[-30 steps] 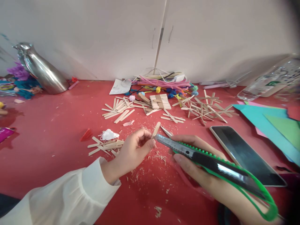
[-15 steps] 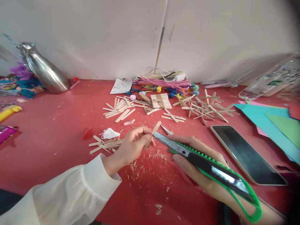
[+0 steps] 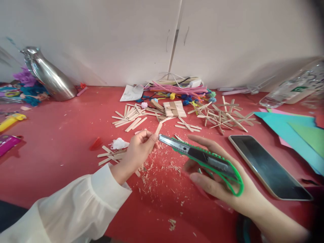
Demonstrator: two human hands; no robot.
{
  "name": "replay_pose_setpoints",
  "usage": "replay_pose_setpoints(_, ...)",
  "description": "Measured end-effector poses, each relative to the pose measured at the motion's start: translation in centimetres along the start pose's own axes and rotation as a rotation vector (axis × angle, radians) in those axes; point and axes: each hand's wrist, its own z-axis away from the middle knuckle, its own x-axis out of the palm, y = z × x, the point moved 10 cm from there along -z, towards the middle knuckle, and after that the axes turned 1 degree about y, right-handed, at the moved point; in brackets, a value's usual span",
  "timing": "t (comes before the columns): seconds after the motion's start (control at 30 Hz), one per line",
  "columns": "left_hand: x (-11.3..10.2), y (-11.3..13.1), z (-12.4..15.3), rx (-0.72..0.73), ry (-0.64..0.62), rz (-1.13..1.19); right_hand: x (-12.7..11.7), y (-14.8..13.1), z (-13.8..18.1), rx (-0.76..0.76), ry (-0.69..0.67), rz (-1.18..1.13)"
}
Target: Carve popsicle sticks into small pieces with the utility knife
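My left hand (image 3: 142, 148) is closed, pinching a wooden craft stick (image 3: 158, 128) that points up from the fingertips. A green and black utility knife (image 3: 202, 156) reaches from those fingertips across to my right palm, its blade end against the left fingers. My right hand (image 3: 222, 175) is spread around the knife's handle, with index finger and thumb well apart. Whether the palm supports the handle is hard to tell. Behind the knife a pointed metal tip (image 3: 179, 138) shows, mostly hidden. Wood shavings (image 3: 149, 177) lie scattered below the hands.
Loose craft sticks (image 3: 129, 116) and a bundled stack (image 3: 174, 109) lie ahead, with pipe cleaners (image 3: 177, 88) behind. To the right are a phone (image 3: 268, 165), coloured paper (image 3: 286, 123) and a clear bottle (image 3: 293, 87). A steel jug (image 3: 50, 76) stands left on the red table (image 3: 63, 135).
The knife has shifted left and away from me, and the fingers of my right hand have spread from its handle. My left hand with the craft stick has moved slightly left.
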Motion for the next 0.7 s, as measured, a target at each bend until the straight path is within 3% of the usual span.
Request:
replay_pose_setpoints(0.17, -1.4, 0.5, -0.5, 0.022, 0.095, -0.039, -2.3, -1.4, 0.0, -0.103, 0.194, 0.133)
replay_pose_setpoints(0.27, -1.3, 1.3, -0.3, 0.077, 0.084, -0.128, -2.1, -1.0, -0.4, -0.110, 0.131, 0.326)
replay_pose_setpoints(0.43, 1.1, 2.1, 1.1, 0.179, -0.073, -0.303, -1.6, 0.4, -0.6, -0.076, 0.052, 0.760)
replay_pose_setpoints(0.7, 1.8, 1.8, 2.1, 0.179, -0.125, -0.280, -1.4, -0.6, 0.3, -0.173, 0.071, 0.836)
